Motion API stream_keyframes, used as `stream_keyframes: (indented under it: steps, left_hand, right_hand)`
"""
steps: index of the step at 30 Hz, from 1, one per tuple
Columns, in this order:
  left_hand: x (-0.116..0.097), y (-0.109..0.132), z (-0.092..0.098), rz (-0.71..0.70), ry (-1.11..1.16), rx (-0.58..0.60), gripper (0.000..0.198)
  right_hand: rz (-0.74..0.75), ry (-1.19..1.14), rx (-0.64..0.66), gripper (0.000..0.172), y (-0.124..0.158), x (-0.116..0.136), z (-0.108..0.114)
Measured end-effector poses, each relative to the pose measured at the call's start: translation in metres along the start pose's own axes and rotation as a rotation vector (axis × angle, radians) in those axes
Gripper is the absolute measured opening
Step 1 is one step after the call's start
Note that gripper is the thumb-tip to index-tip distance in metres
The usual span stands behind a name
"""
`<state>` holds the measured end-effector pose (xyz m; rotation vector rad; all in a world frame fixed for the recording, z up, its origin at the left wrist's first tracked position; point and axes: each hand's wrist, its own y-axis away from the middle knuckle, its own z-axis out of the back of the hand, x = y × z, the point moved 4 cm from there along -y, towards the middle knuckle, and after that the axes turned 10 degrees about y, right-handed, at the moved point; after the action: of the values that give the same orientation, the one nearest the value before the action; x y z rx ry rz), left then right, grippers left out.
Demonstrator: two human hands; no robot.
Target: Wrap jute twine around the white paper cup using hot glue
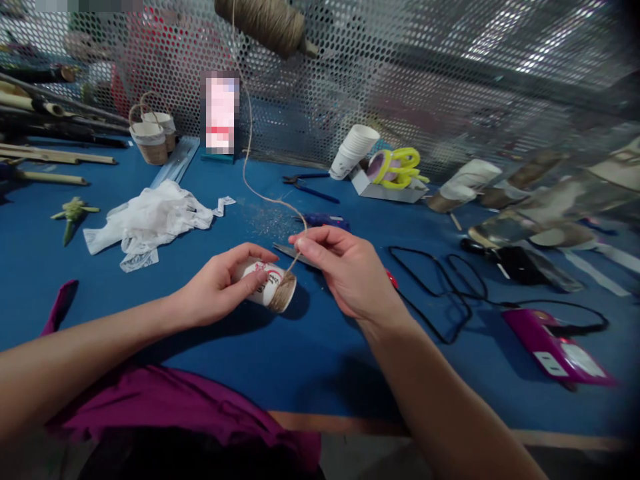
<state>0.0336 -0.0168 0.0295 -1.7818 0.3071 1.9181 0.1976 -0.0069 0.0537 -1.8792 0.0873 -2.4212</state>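
Tilted on its side above the blue table, a white paper cup (pixel 258 280) with red and black print is held in my left hand (pixel 220 283), fingers wrapped round it. Several turns of brown twine (pixel 284 292) cover one end of the cup. My right hand (pixel 345 270) pinches the strand leading off those turns, just above the cup. From there the twine runs up to a large spool (pixel 270 27) at the top of the view. Scissors (pixel 287 251) lie partly hidden behind my right hand, beside a blue glue gun (pixel 325 221).
Pliers (pixel 315 189), stacked paper cups (pixel 354 152) and a box with yellow ribbon (pixel 397 170) stand or lie toward the back. White crumpled plastic (pixel 155 217) and two twine-wrapped cups (pixel 151 143) are at left. A black cord (pixel 443 293) and purple power strip (pixel 557 347) lie right.
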Motion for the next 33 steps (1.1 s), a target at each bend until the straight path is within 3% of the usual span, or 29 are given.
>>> stream_keyframes:
  steps: [15,33]
  left_hand:
    - [-0.005,0.005,0.001,-0.125,-0.112,0.037,0.021]
    - [-0.013,0.009,0.001,-0.267,-0.215,0.012,0.018]
  right_hand:
    - [-0.053,0.16,-0.016,0.018,-0.003,-0.01,-0.002]
    - [-0.099,0.123,0.081,0.018,-0.002,-0.015,-0.008]
